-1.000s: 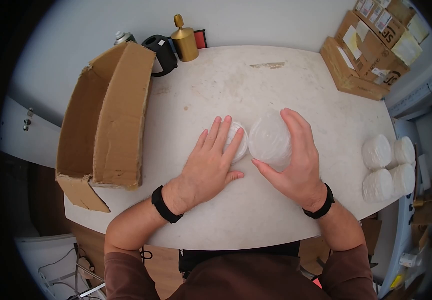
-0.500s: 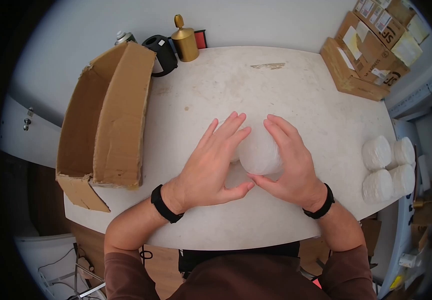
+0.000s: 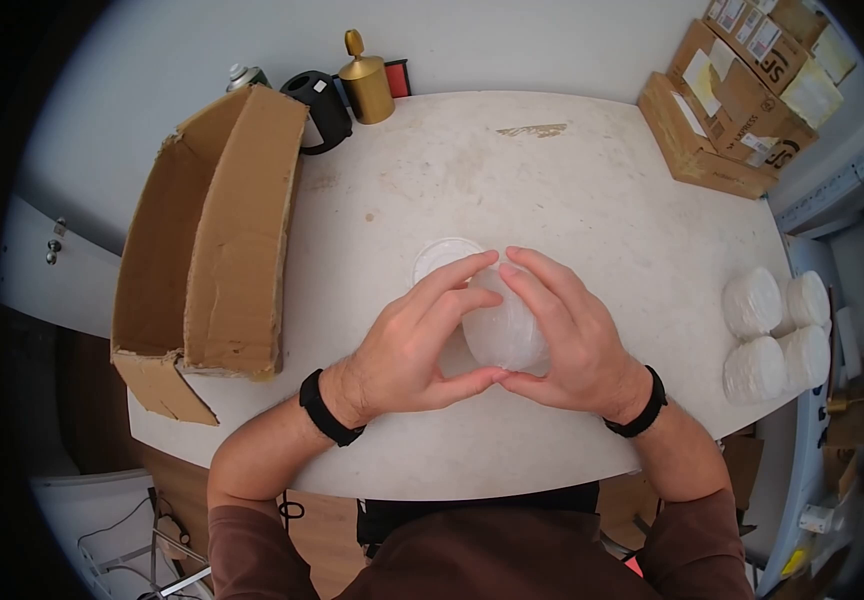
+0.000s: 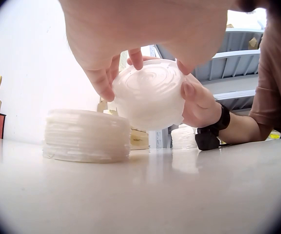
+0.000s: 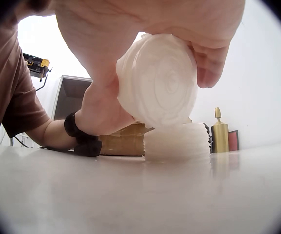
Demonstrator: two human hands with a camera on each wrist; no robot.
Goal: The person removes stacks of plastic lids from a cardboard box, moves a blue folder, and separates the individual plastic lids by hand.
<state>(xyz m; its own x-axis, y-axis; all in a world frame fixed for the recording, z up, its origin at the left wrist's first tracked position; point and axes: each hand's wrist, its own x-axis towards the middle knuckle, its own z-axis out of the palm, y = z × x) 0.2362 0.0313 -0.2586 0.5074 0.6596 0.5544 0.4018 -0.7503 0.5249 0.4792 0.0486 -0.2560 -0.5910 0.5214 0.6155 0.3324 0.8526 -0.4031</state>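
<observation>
Both hands hold a translucent white stack of plastic lids point(image 3: 505, 335), tilted and clear of the table in the wrist views. My right hand point(image 3: 580, 345) grips its right side, fingers curved over the far edge and thumb at the near edge. From the other side my left hand point(image 3: 422, 335) curls its fingers and thumb round the stack, the two thumbs meeting at the near edge. A second stack of lids point(image 4: 87, 135), with ridged sides, stands on the table just beyond the left hand; in the head view its round top point(image 3: 442, 256) is partly covered by that hand.
Several white stacks point(image 3: 755, 302) stand at the table's right edge. A cardboard box point(image 3: 237, 240), open-topped, lies on the left. Behind it are a black container point(image 3: 318, 110) and a gold canister point(image 3: 367, 88). Parcels point(image 3: 727, 100) are piled at the back right.
The left hand has left the stack on the table and come round the held one. My right hand has brought its stack left and nearer the body, tilting it.
</observation>
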